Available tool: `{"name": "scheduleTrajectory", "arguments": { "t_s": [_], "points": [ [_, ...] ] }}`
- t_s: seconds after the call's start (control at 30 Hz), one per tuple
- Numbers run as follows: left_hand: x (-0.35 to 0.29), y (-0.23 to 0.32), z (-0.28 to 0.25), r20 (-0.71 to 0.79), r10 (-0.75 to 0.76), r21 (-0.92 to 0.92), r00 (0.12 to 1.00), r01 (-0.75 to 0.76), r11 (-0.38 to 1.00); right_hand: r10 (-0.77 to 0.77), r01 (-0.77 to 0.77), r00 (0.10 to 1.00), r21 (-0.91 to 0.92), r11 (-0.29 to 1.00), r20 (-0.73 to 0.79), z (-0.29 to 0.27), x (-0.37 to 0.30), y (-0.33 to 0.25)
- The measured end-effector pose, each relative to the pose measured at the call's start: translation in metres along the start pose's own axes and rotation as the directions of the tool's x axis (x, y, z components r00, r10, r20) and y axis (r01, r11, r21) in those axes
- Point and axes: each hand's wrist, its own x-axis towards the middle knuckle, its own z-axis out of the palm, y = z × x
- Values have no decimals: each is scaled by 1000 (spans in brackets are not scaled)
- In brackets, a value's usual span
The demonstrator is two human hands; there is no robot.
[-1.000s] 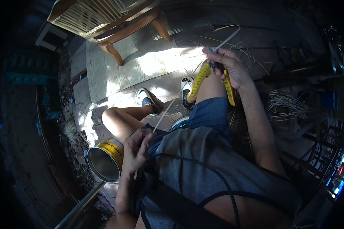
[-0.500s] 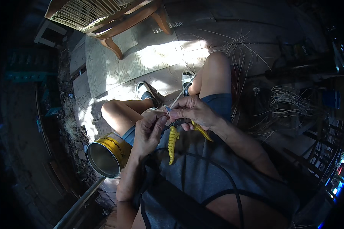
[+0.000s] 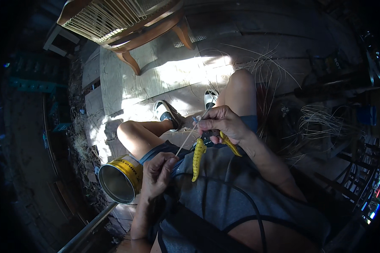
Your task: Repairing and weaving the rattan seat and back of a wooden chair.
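Observation:
Above my lap, a thin pale cane strand (image 3: 185, 141) runs slantwise between my two hands. My left hand (image 3: 158, 172) is closed, pinching the strand's lower end between thumb and forefinger. Thumb and fingers of my right hand (image 3: 226, 123) close on its upper part, where a small blue piece (image 3: 195, 120), perhaps a tie, shows beside the thumb. The lower fingers of that same hand hold pliers with yellow handles (image 3: 198, 160); their dark head is partly hidden by the fingers and their handles are spread apart, pointing down toward my shirt.
A wooden chair with a slatted woven surface (image 3: 147, 31) stands ahead on the boards. To my left a yellow metal can (image 3: 133, 170) lies tilted, above a grey pole (image 3: 88, 227). Loose cane strands (image 3: 321, 122) lie coiled at the right, others (image 3: 261, 59) spread beyond my right knee.
My left hand has moved down and left, away from the right hand, and a length of strand now stretches between them. My right hand still holds the pliers.

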Motion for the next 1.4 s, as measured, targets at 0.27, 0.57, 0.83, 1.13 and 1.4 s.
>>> {"name": "scheduleTrajectory", "arguments": {
  "t_s": [0.27, 0.57, 0.83, 1.13, 1.4],
  "points": [
    [-23, -15, -24, -1, -155, -51, 988, 155, 987, -230, 218, 953, -83, 972, -195, -58, -12, -74],
    [77, -5, 30, 101, 36, -57, 994, -30, 998, 64, -64, 998, -2, 998, 22, 3, -21, -10],
    [48, -18, 1, 186, -61, -54, 981, 72, 996, -166, 147, 968, -116, 982, -187, -56, 3, -39],
    [41, -23, 6, 120, -43, -110, 992, 56, 992, -9, 4, 1000, -245, 970, -17, -3, 8, 0],
    [44, -17, 18, 38, 71, -154, 997, -65, 986, 48, -25, 996, -283, 959, 75, 37, -1, 10]
  ]
}}
